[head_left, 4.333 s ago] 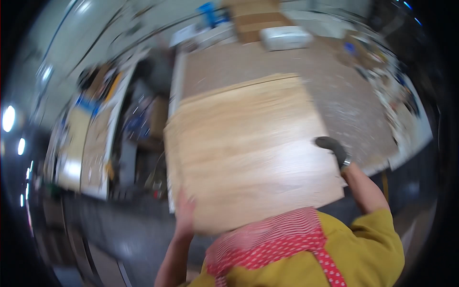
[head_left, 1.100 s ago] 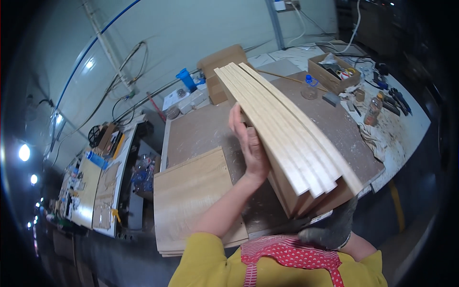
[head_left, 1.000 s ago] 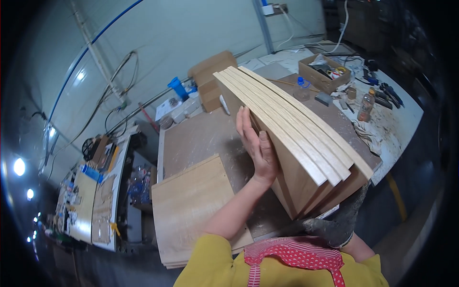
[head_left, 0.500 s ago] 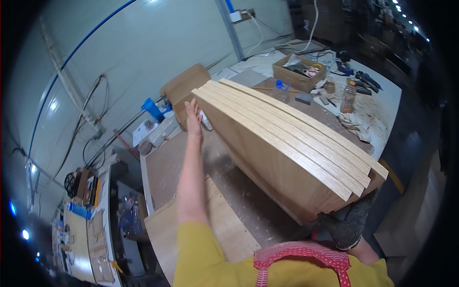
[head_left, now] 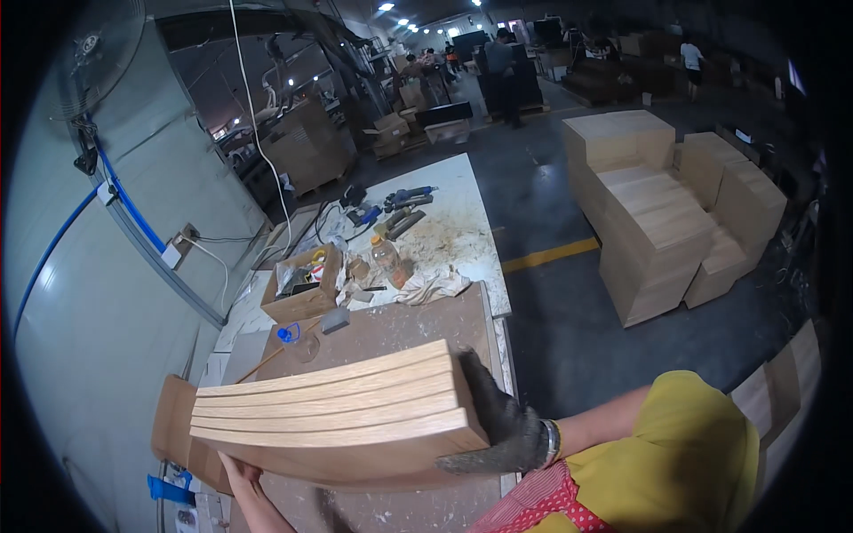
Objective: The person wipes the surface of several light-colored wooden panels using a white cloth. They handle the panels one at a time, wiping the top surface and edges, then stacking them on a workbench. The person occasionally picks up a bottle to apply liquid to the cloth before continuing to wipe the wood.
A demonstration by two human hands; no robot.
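Observation:
A stack of several pale wooden boards (head_left: 338, 400) is held up over the workbench, edges uppermost, lying roughly left to right before me. My right hand (head_left: 502, 422), in a dark grey work glove, grips its right end with the thumb along the near face and the fingers round the end. At the lower left corner, my bare left hand (head_left: 242, 473) holds the other end; its fingers are partly hidden by the wood. The boards' ends sit nearly flush at the right.
Beyond the stack, the workbench (head_left: 400, 324) carries a cardboard box of small items (head_left: 306, 298), a bottle with an orange cap (head_left: 385, 258), a rag (head_left: 435, 286) and power tools (head_left: 404, 200). Wooden panels stand stacked (head_left: 635, 200) on the floor at right. People work far off.
My view has swung to the right. The stack has turned from slanting to lying across in front of me. My left hand, formerly flat by the far end, now holds the left end.

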